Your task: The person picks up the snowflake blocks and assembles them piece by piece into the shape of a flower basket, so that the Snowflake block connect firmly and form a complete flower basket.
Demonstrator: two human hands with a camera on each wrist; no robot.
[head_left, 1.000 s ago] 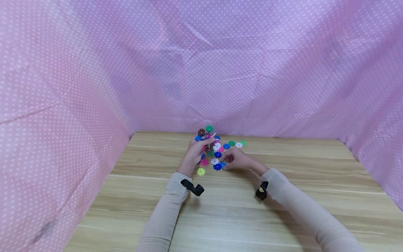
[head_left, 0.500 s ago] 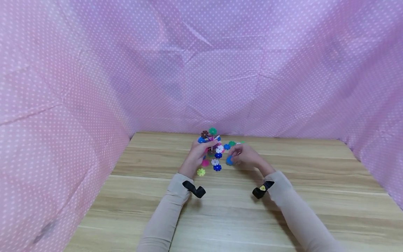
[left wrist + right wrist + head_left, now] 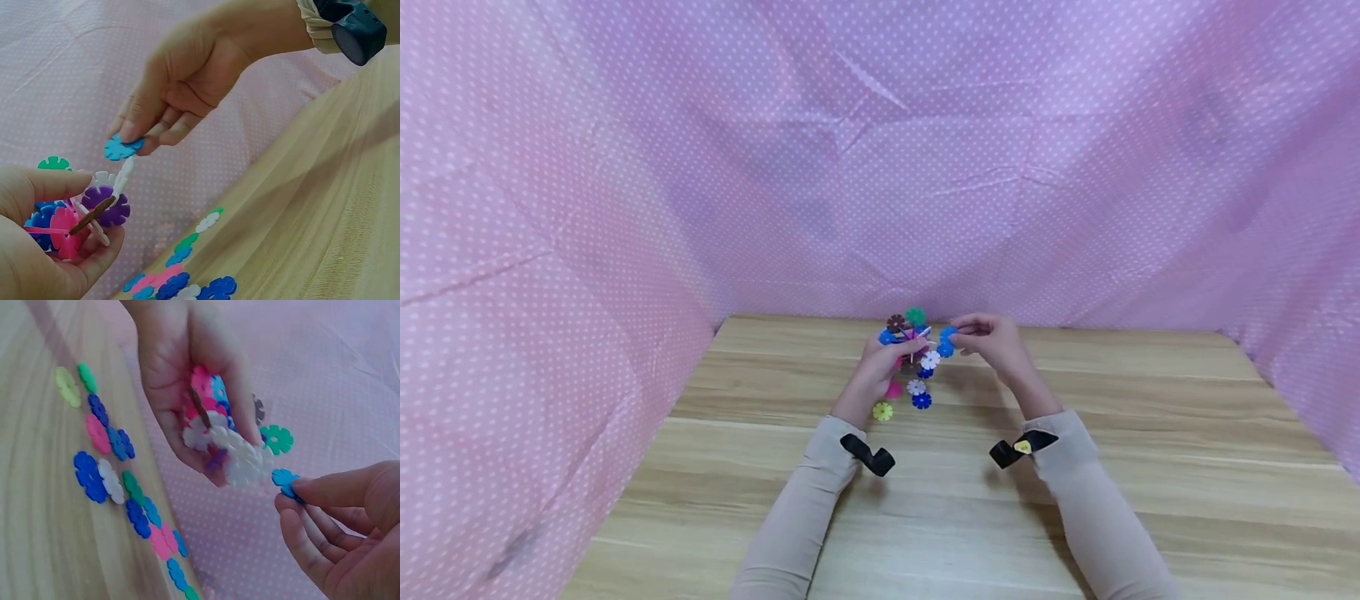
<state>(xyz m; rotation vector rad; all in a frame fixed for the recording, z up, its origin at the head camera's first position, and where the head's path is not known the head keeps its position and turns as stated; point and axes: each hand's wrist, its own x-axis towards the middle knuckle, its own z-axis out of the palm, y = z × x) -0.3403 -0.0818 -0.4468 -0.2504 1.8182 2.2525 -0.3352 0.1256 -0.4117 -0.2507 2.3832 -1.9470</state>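
A cluster of slotted, flower-shaped plastic discs rests in my left hand [image 3: 874, 371], gripped between thumb and curled fingers. In the left wrist view it shows a pink disc [image 3: 65, 228], a purple disc [image 3: 115, 211] and a white disc [image 3: 125, 175] jutting from its top. My right hand [image 3: 998, 346] pinches a light blue disc [image 3: 124, 147] between thumb and fingertips. That disc sits right at the white disc's tip in the left wrist view. From the right wrist, a green disc [image 3: 277, 439] shows at the cluster's far side. The left palm hides part of the cluster.
Several loose discs lie on the wooden table [image 3: 955, 517], among them a yellow disc [image 3: 883, 412], a dark blue disc [image 3: 921, 401] and a white disc [image 3: 916, 387]. Pink dotted cloth [image 3: 880, 208] hangs behind the table and along its sides.
My right hand has picked the light blue disc up from among the loose ones and carried it up beside the cluster. The left hand with the cluster has shifted slightly right.
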